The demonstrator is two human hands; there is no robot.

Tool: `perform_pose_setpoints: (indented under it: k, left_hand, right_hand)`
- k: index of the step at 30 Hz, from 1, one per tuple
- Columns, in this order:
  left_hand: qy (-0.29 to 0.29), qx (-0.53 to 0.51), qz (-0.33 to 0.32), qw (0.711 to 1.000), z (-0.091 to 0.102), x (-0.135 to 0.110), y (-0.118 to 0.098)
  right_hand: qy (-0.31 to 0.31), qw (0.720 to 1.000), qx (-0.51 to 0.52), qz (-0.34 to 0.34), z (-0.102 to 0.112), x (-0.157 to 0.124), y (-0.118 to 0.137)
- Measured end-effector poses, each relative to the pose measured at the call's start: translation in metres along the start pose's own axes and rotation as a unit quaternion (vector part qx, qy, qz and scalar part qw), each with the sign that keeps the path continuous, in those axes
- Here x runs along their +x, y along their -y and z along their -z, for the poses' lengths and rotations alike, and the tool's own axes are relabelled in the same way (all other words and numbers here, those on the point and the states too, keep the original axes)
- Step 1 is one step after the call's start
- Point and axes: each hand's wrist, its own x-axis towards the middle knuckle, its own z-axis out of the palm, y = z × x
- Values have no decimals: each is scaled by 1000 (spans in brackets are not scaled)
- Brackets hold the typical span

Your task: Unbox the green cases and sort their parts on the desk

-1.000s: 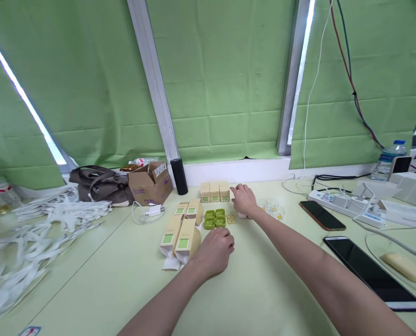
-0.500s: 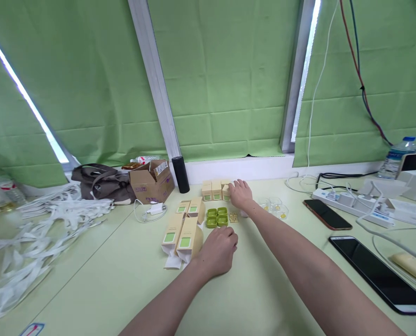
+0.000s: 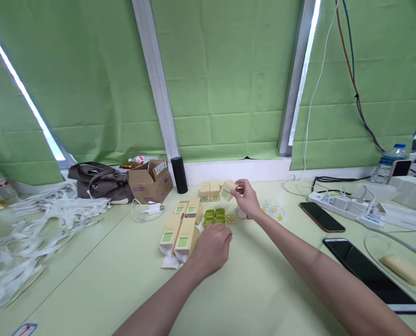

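Pinched in my right hand (image 3: 247, 198) is a small cream box (image 3: 228, 190) with a green label, tilted and raised at the end of a row of similar boxes (image 3: 209, 191). My left hand (image 3: 213, 246) is closed, its fingers curled and partly hidden, close to the tabletop. Just left of it lie larger cream cartons (image 3: 181, 239) with green labels and white flaps at the near end. Small green square trays (image 3: 209, 213) stand beyond my left hand, beside tiny beige pieces (image 3: 230, 218). Clear round containers (image 3: 272, 209) sit right of my right hand.
On the right are a phone (image 3: 321, 217), a larger phone or tablet (image 3: 372, 275) and a power strip (image 3: 346, 209) with cables. A cardboard box (image 3: 148, 183), black cylinder (image 3: 179, 175) and grey bag (image 3: 101, 184) stand at the back left. White strips (image 3: 53, 238) cover the far left.
My right hand has taken the end small box from the back row, lifting and tilting it. My left hand stays low near the larger cartons; the view has shifted slightly.
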Motion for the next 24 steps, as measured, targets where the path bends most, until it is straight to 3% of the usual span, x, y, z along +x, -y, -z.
perform_pose_setpoints:
  k: [2, 4, 5, 7, 9, 13, 16, 24]
  left_hand:
    - [-86, -54, 36, 994, 2, 1, 2]
    - [-163, -112, 78, 977, 5, 3, 2]
    - [-187, -144, 99, 967, 6, 4, 2]
    - [-196, -221, 126, 947, 6, 6, 1]
    - [-154, -318, 140, 925, 2, 8, 0]
    - [-52, -484, 150, 861, -7, 10, -2]
    - [-40, -536, 158, 828, -11, 12, -1]
    - [-44, -552, 181, 812, -19, 10, 5]
  right_hand:
    - [12, 996, 88, -11, 13, -26, 1]
    - [68, 935, 339, -78, 26, -56, 0]
    - [91, 902, 408, -110, 31, -70, -1]
    - [110, 862, 468, -163, 40, -95, -1]
    - [122, 842, 491, -189, 45, -110, -1]
    - [124, 834, 505, -184, 42, -118, -1]
    - [120, 842, 496, -174, 37, -116, -3]
    - [147, 861, 466, -142, 34, -119, -15]
